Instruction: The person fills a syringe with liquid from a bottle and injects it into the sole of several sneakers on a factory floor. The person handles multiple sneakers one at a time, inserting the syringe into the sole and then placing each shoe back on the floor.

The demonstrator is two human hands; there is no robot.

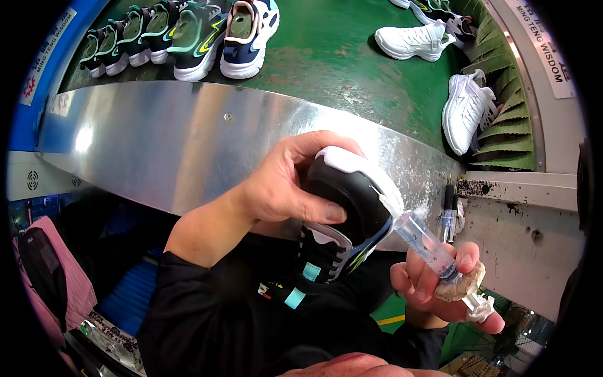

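Note:
My left hand (pixel 276 182) grips a black sneaker (pixel 348 198) with a white sole, thumb across its black upper and fingers behind. The shoe is tilted above the near edge of the metal ledge, and its tongue with turquoise tabs hangs downward. In my right hand (pixel 430 286) is a clear plastic syringe (pixel 424 242), partly filled. Its tip meets the seam between the sole and the upper, where some whitish material shows. Brownish padding is wrapped round the syringe's flange, and white wrapping covers the plunger end.
Beyond the metal ledge (pixel 144 132) lies a green surface (pixel 326 69). Several dark sneakers (pixel 195 41) line its far left. White sneakers (pixel 468 113) rest at the right beside green flaps (pixel 509 119). Slim pen-like tools (pixel 449 213) stand near the ledge's right end. A fan (pixel 512 339) is at lower right.

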